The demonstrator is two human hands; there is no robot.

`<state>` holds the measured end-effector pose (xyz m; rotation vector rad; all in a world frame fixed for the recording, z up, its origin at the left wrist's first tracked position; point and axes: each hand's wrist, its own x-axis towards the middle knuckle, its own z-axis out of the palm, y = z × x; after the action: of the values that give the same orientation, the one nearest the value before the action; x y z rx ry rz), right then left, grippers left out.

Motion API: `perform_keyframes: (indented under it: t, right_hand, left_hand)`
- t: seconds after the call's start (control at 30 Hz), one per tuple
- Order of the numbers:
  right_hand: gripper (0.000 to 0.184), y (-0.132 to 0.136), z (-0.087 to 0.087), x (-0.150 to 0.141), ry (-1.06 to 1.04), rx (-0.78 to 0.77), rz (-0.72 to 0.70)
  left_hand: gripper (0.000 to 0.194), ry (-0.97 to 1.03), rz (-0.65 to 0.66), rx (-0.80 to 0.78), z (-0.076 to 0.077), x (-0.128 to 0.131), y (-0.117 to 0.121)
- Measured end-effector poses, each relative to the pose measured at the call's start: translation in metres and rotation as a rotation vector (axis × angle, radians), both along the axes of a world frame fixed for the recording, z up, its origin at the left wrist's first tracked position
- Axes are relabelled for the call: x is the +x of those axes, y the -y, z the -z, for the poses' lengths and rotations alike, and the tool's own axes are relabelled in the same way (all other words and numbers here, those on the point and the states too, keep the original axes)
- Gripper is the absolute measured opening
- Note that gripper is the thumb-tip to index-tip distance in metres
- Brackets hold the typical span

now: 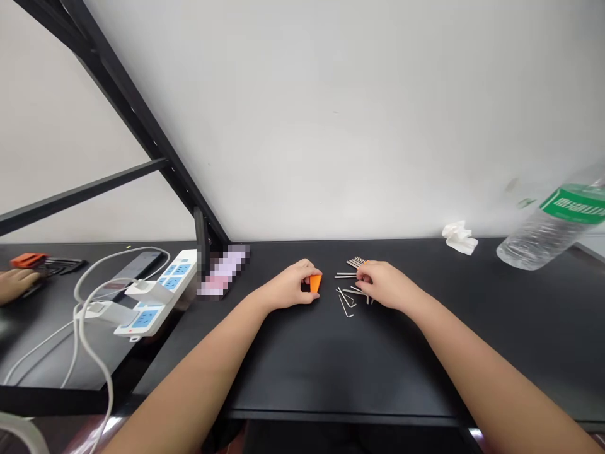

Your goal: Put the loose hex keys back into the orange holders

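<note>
My left hand is closed on a small orange plastic holder, thumb and fingers on either side of it. To its right, my right hand reaches down among several loose silver hex keys, fingertips pinched together. Some L-shaped keys lie left of and below those fingers. Behind the fingertips, more hex keys lie side by side, with a bit of orange at their right end, partly covered by my hand. What the right fingertips pinch is hidden.
A white power strip with plugged chargers and cables lies left, beside a phone. Another person's hand is at far left near an orange hex key set. Crumpled tissue and a tilted water bottle are right.
</note>
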<state>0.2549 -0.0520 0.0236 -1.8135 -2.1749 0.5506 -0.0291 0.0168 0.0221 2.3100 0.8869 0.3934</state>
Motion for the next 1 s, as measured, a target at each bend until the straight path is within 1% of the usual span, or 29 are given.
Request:
perform_keyframes:
  t: [0.07, 0.13, 0.23, 0.33, 0.47, 0.53, 0.6, 0.73, 0.8, 0.9, 1.0]
  right_hand:
    - [0.018, -0.005, 0.004, 0.003, -0.002, 0.101, 0.038]
    - [0.024, -0.009, 0.009, 0.005, 0.035, 0.133, 0.018]
    - [0.025, -0.011, 0.011, 0.001, 0.171, 0.087, -0.035]
    - [0.02, -0.01, 0.007, -0.006, 0.288, 0.031, 0.009]
    - [0.01, -0.009, 0.001, -0.008, 0.304, 0.017, 0.061]
    - [0.009, -0.009, 0.0, -0.007, 0.281, 0.039, 0.076]
    - [0.008, -0.008, -0.001, -0.005, 0.218, 0.093, 0.062]
    - [0.01, -0.004, -0.001, -0.005, -0.083, 0.193, -0.067]
    - [0.014, -0.002, -0.001, -0.008, -0.186, 0.226, -0.12]
    - [0.018, 0.0, -0.001, -0.013, -0.231, 0.296, -0.162]
    - [0.02, 0.001, -0.001, -0.016, -0.242, 0.341, -0.173]
  left_hand:
    - [0.043, 0.039, 0.018, -0.011, 0.001, 0.002, 0.0]
    - [0.045, 0.056, 0.028, -0.008, 0.003, 0.003, -0.001]
    - [0.05, 0.074, 0.001, -0.02, 0.007, 0.004, -0.001]
    - [0.057, 0.154, -0.027, -0.093, 0.012, 0.006, 0.001]
    - [0.06, 0.311, -0.057, -0.217, 0.016, 0.009, 0.003]
    - [0.06, 0.349, -0.069, -0.271, 0.015, 0.011, 0.004]
    - [0.059, 0.354, -0.079, -0.302, 0.015, 0.011, 0.004]
    - [0.055, 0.343, -0.078, -0.298, 0.014, 0.012, 0.005]
    - [0.054, 0.344, -0.078, -0.284, 0.014, 0.012, 0.005]
    - [0.055, 0.358, -0.083, -0.28, 0.013, 0.012, 0.006]
    - [0.055, 0.371, -0.079, -0.285, 0.013, 0.012, 0.007]
